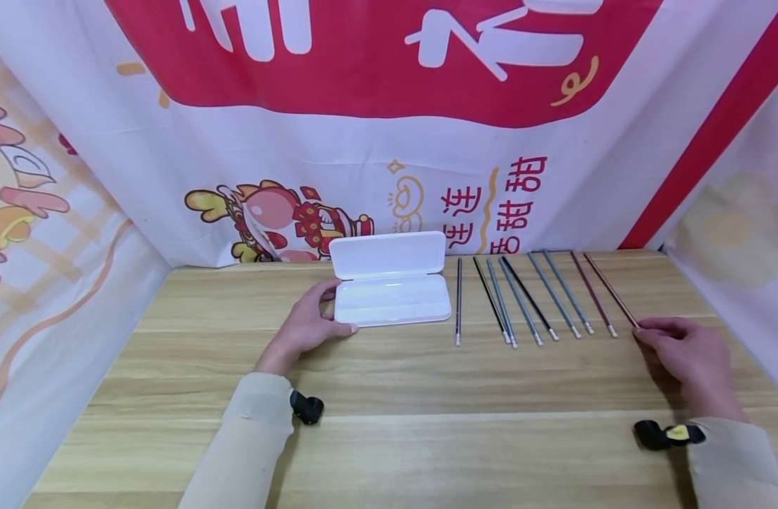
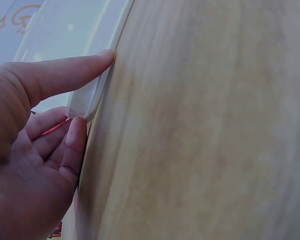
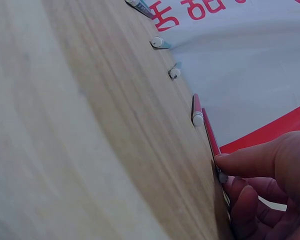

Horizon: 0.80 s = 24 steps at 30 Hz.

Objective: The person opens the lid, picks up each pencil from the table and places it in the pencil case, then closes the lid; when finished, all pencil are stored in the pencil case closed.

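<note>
A white pencil case (image 1: 393,311) lies with its lid (image 1: 389,256) raised toward the back cloth, and its inside looks bare. My left hand (image 1: 306,322) grips its left end; in the left wrist view the thumb (image 2: 70,75) presses the front edge while the other fingers meet the corner. Far to the right, my right hand (image 1: 690,350) pinches a reddish-brown pencil (image 1: 611,288) by its white eraser end, between thumb and fingers. That pencil is close along the tabletop. Just left of it lies a dark red pencil (image 1: 592,291), eraser toward me.
Several more pencils, including a teal one (image 1: 567,291) and a dark one (image 1: 458,300), lie in a row right of the case, erasers toward me. A printed cloth (image 1: 376,141) hangs behind the wooden table (image 1: 427,452), with more cloth at both sides.
</note>
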Each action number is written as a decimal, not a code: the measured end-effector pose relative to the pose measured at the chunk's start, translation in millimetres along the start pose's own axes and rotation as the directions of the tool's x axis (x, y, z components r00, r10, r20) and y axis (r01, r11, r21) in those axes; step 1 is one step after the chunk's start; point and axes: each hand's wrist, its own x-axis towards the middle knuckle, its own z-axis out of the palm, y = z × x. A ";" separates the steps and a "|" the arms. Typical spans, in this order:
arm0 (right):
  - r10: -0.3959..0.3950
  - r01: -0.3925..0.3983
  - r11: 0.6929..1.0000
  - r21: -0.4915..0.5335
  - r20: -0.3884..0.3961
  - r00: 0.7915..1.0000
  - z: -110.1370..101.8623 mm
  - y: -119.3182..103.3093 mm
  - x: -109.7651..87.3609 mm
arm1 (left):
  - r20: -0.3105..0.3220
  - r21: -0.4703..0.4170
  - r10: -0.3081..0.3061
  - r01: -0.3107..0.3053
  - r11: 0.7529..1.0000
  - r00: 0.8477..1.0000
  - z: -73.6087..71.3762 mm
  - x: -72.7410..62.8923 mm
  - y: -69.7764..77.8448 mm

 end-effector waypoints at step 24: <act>0.001 -0.002 0.999 -0.047 -0.023 1.000 1.4 -3.5 -4.0 | 0.003 0.004 -0.005 0.005 1.000 1.000 -0.4 2.5 -2.1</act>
